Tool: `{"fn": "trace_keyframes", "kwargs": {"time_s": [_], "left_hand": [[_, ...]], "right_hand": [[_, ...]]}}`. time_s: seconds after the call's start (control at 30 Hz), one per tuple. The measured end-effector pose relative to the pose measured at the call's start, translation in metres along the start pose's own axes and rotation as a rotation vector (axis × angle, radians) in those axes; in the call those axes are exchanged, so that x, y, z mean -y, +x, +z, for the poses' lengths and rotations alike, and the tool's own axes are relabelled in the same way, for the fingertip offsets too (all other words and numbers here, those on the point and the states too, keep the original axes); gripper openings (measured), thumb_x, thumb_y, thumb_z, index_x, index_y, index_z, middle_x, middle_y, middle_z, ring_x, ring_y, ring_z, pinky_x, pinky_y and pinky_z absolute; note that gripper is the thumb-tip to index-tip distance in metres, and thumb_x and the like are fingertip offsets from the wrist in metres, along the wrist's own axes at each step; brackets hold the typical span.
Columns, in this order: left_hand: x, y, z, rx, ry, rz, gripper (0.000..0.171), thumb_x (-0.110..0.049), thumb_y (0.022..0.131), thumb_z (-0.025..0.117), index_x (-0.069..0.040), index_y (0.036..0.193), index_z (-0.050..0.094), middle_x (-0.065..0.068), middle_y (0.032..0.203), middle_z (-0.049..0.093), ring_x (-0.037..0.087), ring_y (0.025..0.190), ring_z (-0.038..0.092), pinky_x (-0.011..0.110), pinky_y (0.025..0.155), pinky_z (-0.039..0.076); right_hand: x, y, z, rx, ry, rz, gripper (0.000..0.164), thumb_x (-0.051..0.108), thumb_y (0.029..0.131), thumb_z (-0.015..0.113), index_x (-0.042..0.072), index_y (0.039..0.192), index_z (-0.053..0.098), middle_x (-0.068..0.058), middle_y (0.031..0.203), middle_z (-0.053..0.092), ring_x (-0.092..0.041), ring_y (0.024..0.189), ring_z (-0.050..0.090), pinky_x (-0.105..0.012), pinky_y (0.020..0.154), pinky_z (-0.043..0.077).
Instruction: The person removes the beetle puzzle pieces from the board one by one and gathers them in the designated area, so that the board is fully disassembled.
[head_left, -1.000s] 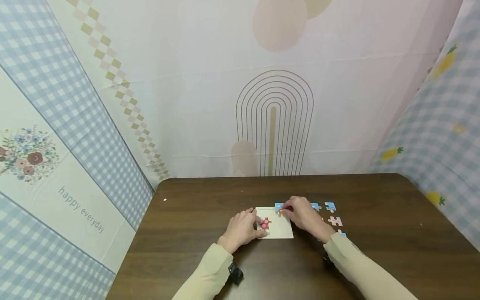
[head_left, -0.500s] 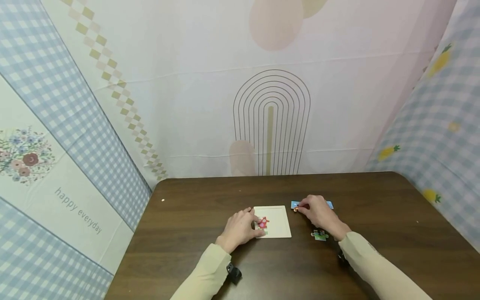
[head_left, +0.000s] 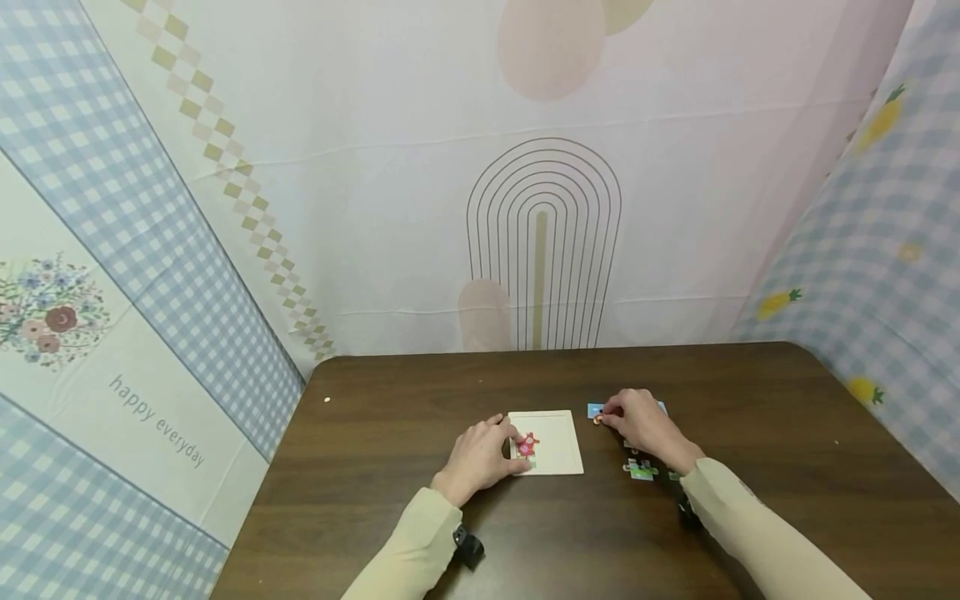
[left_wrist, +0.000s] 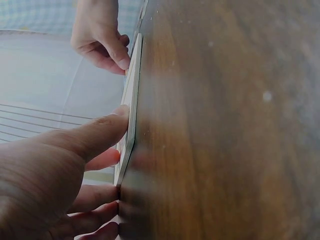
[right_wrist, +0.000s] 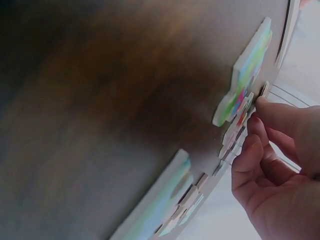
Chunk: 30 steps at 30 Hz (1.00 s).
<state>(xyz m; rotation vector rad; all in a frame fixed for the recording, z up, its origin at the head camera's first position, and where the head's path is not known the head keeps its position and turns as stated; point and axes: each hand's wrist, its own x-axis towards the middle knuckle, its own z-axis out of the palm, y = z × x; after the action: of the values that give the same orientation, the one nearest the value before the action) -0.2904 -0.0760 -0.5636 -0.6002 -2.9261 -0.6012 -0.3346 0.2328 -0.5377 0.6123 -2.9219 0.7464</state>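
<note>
My left hand [head_left: 480,454] rests at the left side of a cream puzzle tray [head_left: 558,446], thumb and forefinger on it. In the left wrist view, the thumb lies on the tray [left_wrist: 131,95] and the other fingers touch the table at its edge. A red-and-pink puzzle piece [head_left: 528,445] lies in the tray beside the forefinger. To the tray's right, my right hand [head_left: 641,421] pinches a blue puzzle piece [head_left: 595,410] with an orange bit, low over the table. The right wrist view shows thumb and forefinger together at this piece [right_wrist: 265,89].
More puzzle pieces lie under and around the right hand, among them a green one [head_left: 641,469] and a blue one [head_left: 662,407] partly hidden by the hand. A small white spot [head_left: 327,400] marks the far left of the brown table [head_left: 405,400]. Patterned cloths hang behind and beside it.
My right hand has moved right, from the tray's far right corner to the table beside it, carrying the blue puzzle piece. The left hand has stayed on the tray.
</note>
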Motion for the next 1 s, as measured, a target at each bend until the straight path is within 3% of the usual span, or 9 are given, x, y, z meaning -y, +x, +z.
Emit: {"fn": "trace_keyframes", "kwargs": {"time_s": [0.17, 0.27, 0.37, 0.5, 0.67, 0.8, 0.9, 1.0], "left_hand": [[-0.024, -0.010, -0.028, 0.034, -0.008, -0.022, 0.036, -0.045, 0.086, 0.093, -0.019, 0.106, 0.078, 0.021, 0.143, 0.074, 0.038, 0.131, 0.073, 0.055, 0.094, 0.063], [-0.025, -0.011, -0.029, 0.040, -0.023, -0.031, 0.036, -0.043, 0.086, 0.093, -0.018, 0.108, 0.079, 0.021, 0.144, 0.073, 0.039, 0.131, 0.073, 0.056, 0.096, 0.063], [-0.014, -0.010, -0.014, -0.008, -0.025, 0.001, 0.037, -0.047, 0.087, 0.091, -0.020, 0.109, 0.079, 0.020, 0.141, 0.074, 0.039, 0.126, 0.075, 0.055, 0.092, 0.063], [-0.004, -0.008, -0.002, -0.048, -0.015, 0.033, 0.039, -0.051, 0.087, 0.090, -0.022, 0.110, 0.079, 0.019, 0.138, 0.076, 0.038, 0.119, 0.078, 0.052, 0.087, 0.063], [-0.016, -0.012, -0.022, -0.007, -0.071, 0.002, 0.046, -0.044, 0.086, 0.092, -0.012, 0.117, 0.079, 0.020, 0.137, 0.077, 0.040, 0.123, 0.076, 0.057, 0.096, 0.062], [-0.019, -0.012, -0.032, 0.031, -0.115, -0.049, 0.060, -0.044, 0.090, 0.088, -0.007, 0.135, 0.073, 0.018, 0.152, 0.068, 0.039, 0.144, 0.064, 0.060, 0.114, 0.054], [-0.014, -0.009, -0.034, 0.082, -0.116, -0.090, 0.074, -0.049, 0.092, 0.084, -0.010, 0.150, 0.064, 0.019, 0.170, 0.049, 0.044, 0.162, 0.041, 0.064, 0.130, 0.035], [-0.009, -0.008, -0.032, 0.135, -0.083, -0.107, 0.083, -0.055, 0.090, 0.083, -0.014, 0.157, 0.058, 0.021, 0.176, 0.038, 0.048, 0.168, 0.026, 0.068, 0.135, 0.020]], "right_hand": [[0.000, -0.002, 0.000, 0.003, 0.001, 0.012, 0.010, 0.008, 0.098, 0.080, -0.001, 0.098, 0.084, -0.013, 0.093, 0.080, -0.013, 0.074, 0.063, -0.027, 0.064, 0.053], [0.000, -0.004, 0.000, 0.012, 0.021, 0.027, 0.010, 0.008, 0.098, 0.079, -0.001, 0.099, 0.084, -0.013, 0.092, 0.080, -0.012, 0.073, 0.063, -0.027, 0.064, 0.053], [-0.001, -0.005, -0.001, 0.029, 0.056, 0.052, 0.011, 0.009, 0.099, 0.079, -0.001, 0.101, 0.084, -0.011, 0.091, 0.079, -0.011, 0.070, 0.062, -0.026, 0.063, 0.052], [0.000, -0.010, -0.005, 0.054, 0.181, 0.122, 0.016, 0.012, 0.100, 0.079, -0.001, 0.108, 0.083, -0.008, 0.091, 0.077, -0.011, 0.069, 0.058, -0.026, 0.060, 0.049], [0.016, -0.019, -0.008, 0.070, 0.418, 0.182, 0.030, 0.018, 0.098, 0.082, -0.002, 0.121, 0.079, -0.010, 0.098, 0.078, -0.014, 0.079, 0.061, -0.025, 0.067, 0.052], [0.042, -0.022, -0.002, 0.085, 0.491, 0.150, 0.031, 0.015, 0.097, 0.082, -0.003, 0.122, 0.078, -0.009, 0.097, 0.076, -0.017, 0.085, 0.062, -0.025, 0.072, 0.052], [0.061, -0.020, 0.009, 0.092, 0.478, 0.125, 0.025, 0.011, 0.096, 0.082, -0.002, 0.118, 0.079, -0.006, 0.091, 0.071, -0.016, 0.081, 0.059, -0.024, 0.070, 0.050], [0.074, -0.015, 0.022, 0.095, 0.455, 0.098, 0.024, 0.007, 0.093, 0.084, -0.002, 0.115, 0.080, -0.004, 0.086, 0.071, -0.013, 0.078, 0.059, -0.022, 0.068, 0.049]]}}
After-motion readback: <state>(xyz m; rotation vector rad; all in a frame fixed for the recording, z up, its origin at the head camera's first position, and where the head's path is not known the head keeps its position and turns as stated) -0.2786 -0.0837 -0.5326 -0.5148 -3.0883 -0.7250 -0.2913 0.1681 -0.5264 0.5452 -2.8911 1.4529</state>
